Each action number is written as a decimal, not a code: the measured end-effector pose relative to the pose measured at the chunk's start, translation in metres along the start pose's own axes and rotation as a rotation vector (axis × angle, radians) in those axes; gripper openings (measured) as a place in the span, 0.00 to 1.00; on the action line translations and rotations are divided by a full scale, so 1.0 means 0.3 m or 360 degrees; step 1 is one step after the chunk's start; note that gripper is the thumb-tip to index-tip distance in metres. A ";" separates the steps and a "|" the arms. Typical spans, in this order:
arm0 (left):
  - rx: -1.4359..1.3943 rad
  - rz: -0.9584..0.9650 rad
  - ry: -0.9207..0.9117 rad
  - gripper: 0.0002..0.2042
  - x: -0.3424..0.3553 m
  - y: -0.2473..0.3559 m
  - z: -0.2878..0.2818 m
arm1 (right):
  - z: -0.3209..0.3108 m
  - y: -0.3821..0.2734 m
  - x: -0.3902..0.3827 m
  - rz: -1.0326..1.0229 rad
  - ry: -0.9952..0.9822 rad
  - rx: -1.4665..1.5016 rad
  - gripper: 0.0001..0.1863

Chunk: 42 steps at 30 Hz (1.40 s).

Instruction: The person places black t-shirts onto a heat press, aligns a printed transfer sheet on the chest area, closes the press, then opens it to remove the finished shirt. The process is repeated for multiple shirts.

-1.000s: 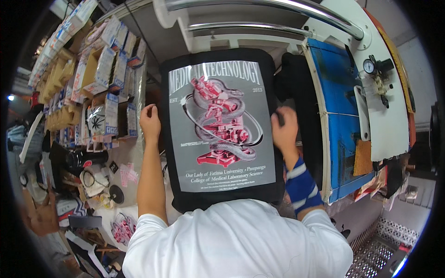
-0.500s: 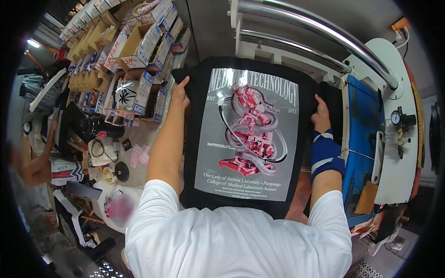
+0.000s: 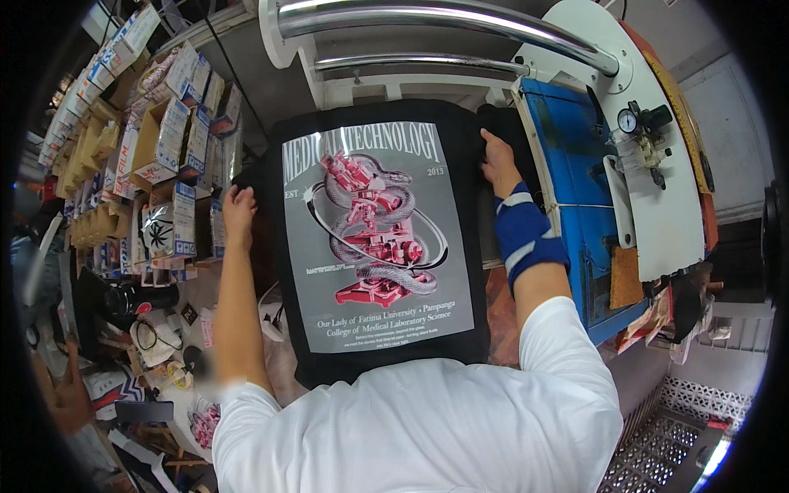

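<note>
A black T-shirt [image 3: 380, 374] lies spread out in front of me, drawn over a flat support. On its chest sits a glossy grey rectangular print [image 3: 304, 271], which shows a pinkish-red microscope wrapped by a snake, with white lettering. My left hand [image 3: 239, 215] is at the shirt's left sleeve, its fingers curled at the black cloth. At the right edge my right hand [image 3: 500, 164] grips the shirt, thumb up, other fingers partly hidden. A blue wristband with pale stripes [image 3: 526, 234] wraps my right wrist.
White machine with chrome bars [image 3: 444, 20] stands behind the shirt. Right of it are a blue panel [image 3: 579, 156] and a pressure gauge [image 3: 628, 121]. Open cardboard boxes [image 3: 160, 144] are stacked at left. A person's arm [image 3: 74, 386] shows at the far left.
The view has swung right, so the shirt and machine sit farther left. My left hand has moved outward and slightly nearer beside the sleeve. My right hand stays at the shirt's right edge.
</note>
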<state>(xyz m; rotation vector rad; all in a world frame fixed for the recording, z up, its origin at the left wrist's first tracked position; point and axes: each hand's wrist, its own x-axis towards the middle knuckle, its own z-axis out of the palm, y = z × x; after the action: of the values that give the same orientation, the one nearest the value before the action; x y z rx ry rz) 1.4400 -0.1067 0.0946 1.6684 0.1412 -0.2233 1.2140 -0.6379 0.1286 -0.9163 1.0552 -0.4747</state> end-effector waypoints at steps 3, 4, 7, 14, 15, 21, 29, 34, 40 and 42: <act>0.0674 0.0885 -0.0153 0.18 -0.240 -0.033 -0.039 | -0.056 0.084 -0.153 -0.1253 0.0350 -0.1324 0.21; 0.0831 0.1169 -0.0265 0.13 -0.375 0.034 -0.036 | -0.099 0.137 -0.250 -0.1501 0.0144 -0.1444 0.22; 0.0904 0.1331 -0.0470 0.14 -0.632 0.016 -0.085 | -0.178 0.277 -0.622 -0.1968 -0.0281 -0.1771 0.24; 0.1058 0.1209 -0.0612 0.23 -0.764 -0.028 -0.101 | -0.218 0.369 -0.811 -0.1750 -0.0385 -0.2065 0.28; 0.1037 0.1188 -0.0618 0.24 -0.759 -0.031 -0.102 | -0.222 0.372 -0.808 -0.1750 -0.0379 -0.2046 0.28; 0.1096 0.1204 -0.0657 0.24 -0.748 -0.032 -0.107 | -0.219 0.387 -0.803 -0.1710 -0.0367 -0.1941 0.28; 0.1127 0.1229 -0.0597 0.22 -0.759 -0.009 -0.094 | -0.217 0.390 -0.813 -0.1689 -0.0348 -0.1924 0.27; 0.1483 0.1231 -0.0524 0.13 -0.723 0.085 -0.044 | -0.201 0.354 -0.771 -0.1636 -0.0278 -0.1940 0.19; 0.0534 0.0919 -0.0171 0.11 -0.190 0.093 0.093 | -0.101 0.203 -0.260 -0.1194 0.0152 -0.1063 0.12; 0.0014 0.0232 -0.0168 0.16 0.042 -0.001 0.093 | -0.036 0.201 -0.072 -0.0606 0.0017 -0.0472 0.10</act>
<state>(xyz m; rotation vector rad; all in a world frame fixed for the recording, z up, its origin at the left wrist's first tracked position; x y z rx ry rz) 1.4504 -0.1349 0.0887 1.6638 -0.0606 -0.2011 1.1898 -0.5932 0.0883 -1.3919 0.9776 -0.6479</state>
